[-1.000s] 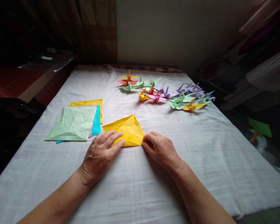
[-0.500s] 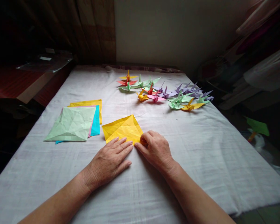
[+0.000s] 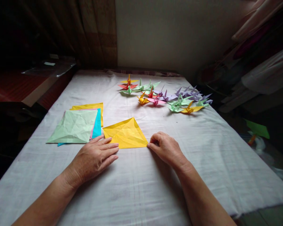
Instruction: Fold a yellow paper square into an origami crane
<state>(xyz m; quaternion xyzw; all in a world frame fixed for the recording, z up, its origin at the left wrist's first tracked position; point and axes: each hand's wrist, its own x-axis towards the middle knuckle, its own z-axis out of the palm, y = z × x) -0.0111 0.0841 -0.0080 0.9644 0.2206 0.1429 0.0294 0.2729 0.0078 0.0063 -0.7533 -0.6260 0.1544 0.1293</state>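
Observation:
A creased sheet of yellow origami paper (image 3: 127, 135) lies on the cloth in front of me, its near edge straight. My left hand (image 3: 94, 158) is flat with fingers stretched out, the fingertips resting on the paper's left part. At the right corner, my right hand (image 3: 166, 147) has its fingers curled in and the thumb tip at the paper. To the left is a loose pile with a creased pale green sheet (image 3: 73, 125) on top. Blue paper (image 3: 97, 124), a sliver of pink and yellow paper (image 3: 91, 106) stick out from under it.
Several folded paper cranes stand at the back right, among them a pink crane (image 3: 155, 101) and a yellow crane (image 3: 190, 108). A white cloth (image 3: 141, 194) covers the table. Clear plastic (image 3: 50, 66) lies on a reddish surface at the left.
My left hand has slid left along the yellow paper, baring more of its near edge. My right hand has shifted slightly right, to the paper's corner. The view has shifted a little.

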